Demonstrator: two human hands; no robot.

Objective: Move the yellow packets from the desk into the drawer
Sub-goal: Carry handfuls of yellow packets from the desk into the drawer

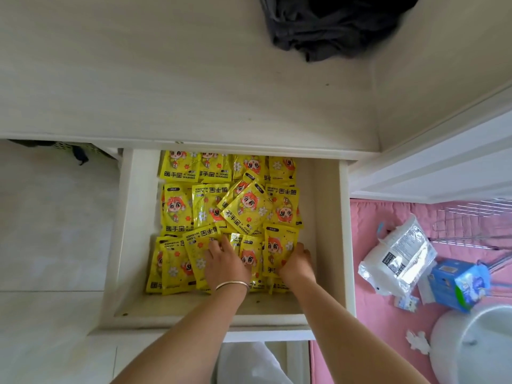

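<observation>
Several yellow hand-warmer packets [243,206] with a red cartoon figure fill the open white drawer [327,217] in overlapping rows. My left hand [225,266], with a thin bracelet on the wrist, lies palm down on the front row of packets, fingers spread over them. My right hand [297,263] rests on a packet [278,245] at the right end of the front row, fingers curled onto its edge. No packets show on the pale desk top [166,79] above the drawer.
A dark grey cloth [327,26] lies at the back of the desk. To the right, a pink surface [368,231] holds a clear plastic bag [399,253], a blue box [457,284], a wire rack and a white bowl [471,345].
</observation>
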